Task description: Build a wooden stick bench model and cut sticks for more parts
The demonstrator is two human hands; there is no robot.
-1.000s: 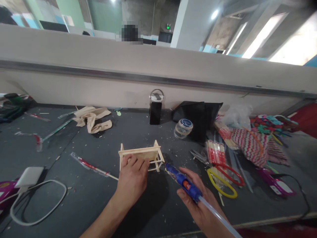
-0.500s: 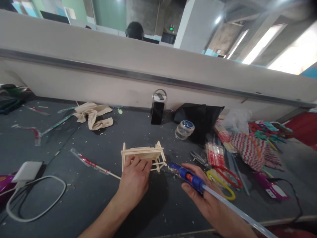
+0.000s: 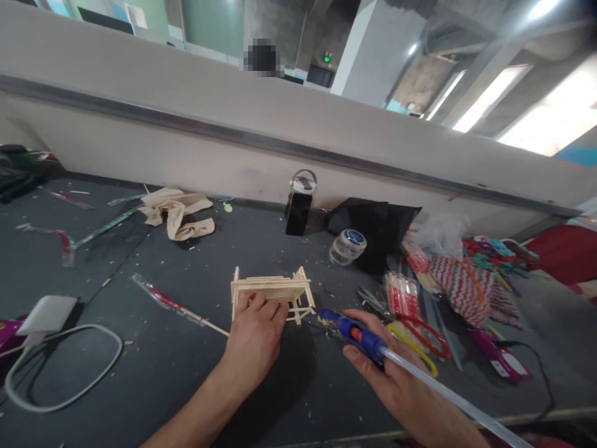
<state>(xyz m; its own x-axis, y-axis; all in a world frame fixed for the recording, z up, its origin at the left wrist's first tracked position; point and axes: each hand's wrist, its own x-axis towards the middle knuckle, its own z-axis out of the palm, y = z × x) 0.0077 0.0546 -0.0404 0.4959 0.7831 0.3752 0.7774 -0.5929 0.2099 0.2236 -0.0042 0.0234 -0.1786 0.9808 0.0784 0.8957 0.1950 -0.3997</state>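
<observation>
Your left hand [image 3: 256,330] curls its fingers over the near side of the small wooden frame [image 3: 270,284], which stands on the dark table [image 3: 158,348]; the fingertips are hidden, so I can't tell whether they pinch it. Your right hand [image 3: 387,373] grips the blue glue gun [image 3: 349,328], its nozzle just beside the frame's right end. Scissors [image 3: 426,336] lie beyond your right hand.

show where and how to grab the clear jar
Probably best around the rounded side of the clear jar, below its blue lid, coming from the front left: the body looks round, suiting a wrap, while the black bag crowds its back and right.
</observation>
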